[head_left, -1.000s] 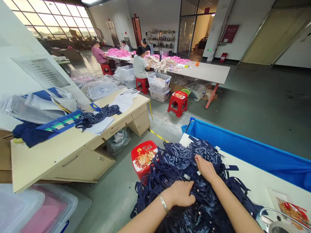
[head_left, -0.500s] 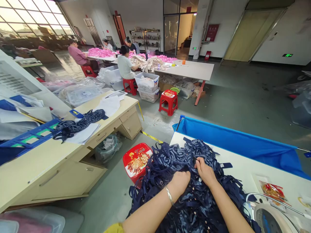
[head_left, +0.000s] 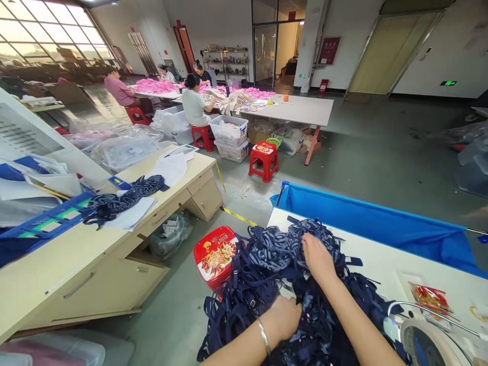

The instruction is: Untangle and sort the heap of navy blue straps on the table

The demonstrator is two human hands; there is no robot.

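A big heap of navy bras [head_left: 244, 300], with patterned cups, thin straps and small metal sliders, covers the near part of the white table. Low in the middle of the heap, my left hand [head_left: 282, 316], a silver bangle on its wrist, is closed on dark bra fabric; its fingertips are hidden. A small pale patch shows just above its knuckles. Farther up, my right hand [head_left: 318, 256] has its fingers bent onto a patterned navy bra [head_left: 270, 247] at the far edge of the heap, partly covering it.
Beyond the white table [head_left: 371, 254] hangs a blue fabric bin [head_left: 366, 218]. A sewing machine part [head_left: 423, 338] and a snack packet [head_left: 430, 297] are at right. A red stool [head_left: 215, 254] stands left of the heap, near a desk [head_left: 110, 254]. Several people sit at a far table.
My left hand has moved down toward me and away from my right hand, uncovering a pale patch. My right hand has shifted slightly up onto the patterned cups.
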